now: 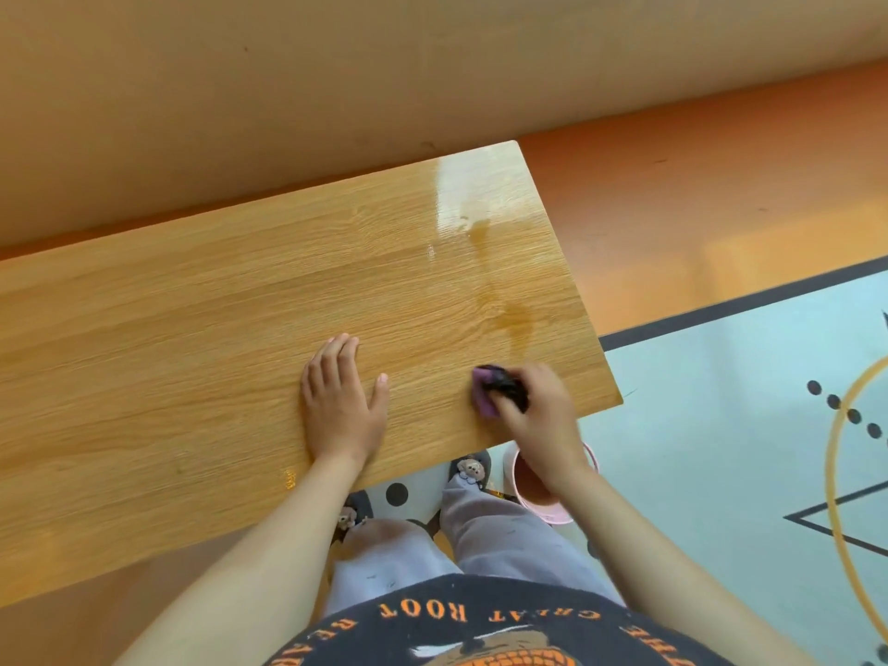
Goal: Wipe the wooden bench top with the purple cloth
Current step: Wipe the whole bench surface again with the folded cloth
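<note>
The wooden bench top (pixel 216 329) runs from the left edge to a right end near the middle of the view. My right hand (pixel 538 415) grips a bunched purple and dark cloth (pixel 485 389) and presses it on the wood near the bench's right front corner. My left hand (pixel 341 401) lies flat on the bench, palm down and fingers apart, a short way left of the cloth. A wet streak (pixel 509 314) curves across the wood from the far right corner toward the cloth.
A pink bucket (pixel 538 492) stands on the floor below the bench's right front corner, beside my feet in slippers (pixel 471 468). A wall (pixel 336 64) runs behind the bench. A pale floor mat with printed lines (pixel 745 425) lies to the right.
</note>
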A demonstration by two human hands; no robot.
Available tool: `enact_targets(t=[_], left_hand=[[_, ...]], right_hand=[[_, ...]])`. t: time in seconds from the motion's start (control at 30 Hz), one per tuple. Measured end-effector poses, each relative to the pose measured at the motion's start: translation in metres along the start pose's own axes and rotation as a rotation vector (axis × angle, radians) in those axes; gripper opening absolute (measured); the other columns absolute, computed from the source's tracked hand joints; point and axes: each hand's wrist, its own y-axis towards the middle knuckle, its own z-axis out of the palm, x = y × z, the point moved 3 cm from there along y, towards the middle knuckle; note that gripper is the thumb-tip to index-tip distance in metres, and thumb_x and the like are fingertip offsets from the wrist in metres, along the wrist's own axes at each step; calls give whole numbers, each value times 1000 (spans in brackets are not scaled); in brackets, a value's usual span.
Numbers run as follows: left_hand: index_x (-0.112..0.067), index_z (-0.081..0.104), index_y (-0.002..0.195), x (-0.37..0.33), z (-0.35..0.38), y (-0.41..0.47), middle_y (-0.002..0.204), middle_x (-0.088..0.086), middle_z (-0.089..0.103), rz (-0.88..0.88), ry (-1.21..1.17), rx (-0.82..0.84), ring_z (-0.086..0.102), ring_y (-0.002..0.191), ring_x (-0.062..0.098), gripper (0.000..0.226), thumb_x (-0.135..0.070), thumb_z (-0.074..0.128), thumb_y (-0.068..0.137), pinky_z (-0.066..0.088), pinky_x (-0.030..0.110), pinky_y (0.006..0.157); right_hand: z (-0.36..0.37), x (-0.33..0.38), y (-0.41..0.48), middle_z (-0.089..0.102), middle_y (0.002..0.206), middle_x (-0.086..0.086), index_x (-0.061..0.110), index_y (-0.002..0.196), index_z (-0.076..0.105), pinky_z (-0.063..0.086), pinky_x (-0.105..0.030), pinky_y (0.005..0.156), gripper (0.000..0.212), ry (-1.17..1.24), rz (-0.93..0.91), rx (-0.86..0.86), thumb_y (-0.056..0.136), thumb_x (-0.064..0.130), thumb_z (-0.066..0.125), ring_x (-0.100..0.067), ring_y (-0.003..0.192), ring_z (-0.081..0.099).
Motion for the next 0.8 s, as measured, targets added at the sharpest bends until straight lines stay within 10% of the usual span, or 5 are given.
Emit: enact_targets(t=[0.17, 0.57, 0.8], left_hand=[[-11, 37, 140, -1, -1, 1, 148, 6, 37, -11, 11, 4, 29, 139, 25, 57, -39, 51, 92, 19, 43, 118], [-10, 38, 138, -1, -1, 3, 146, 7, 39, -13, 21, 14, 30, 137, 27, 60, -46, 36, 90, 23, 46, 115], [-11, 38, 138, -1, -2, 3, 146, 7, 38, -22, 26, 20, 30, 137, 27, 61, -46, 37, 89, 23, 46, 115]], right_hand=[[19, 3, 16, 55, 87, 1, 13, 94, 61, 40, -28, 71, 16, -48, -62, 100, 80, 18, 67, -16, 86, 50], [-61, -77, 30, 53, 89, -11, 5, 91, 56, 29, -24, 69, 14, -157, 336, -328, 84, 13, 64, -30, 88, 51], [25, 5, 43, 56, 92, -8, 7, 97, 59, 31, -22, 74, 17, -75, 51, -48, 81, 12, 65, -23, 88, 51]])
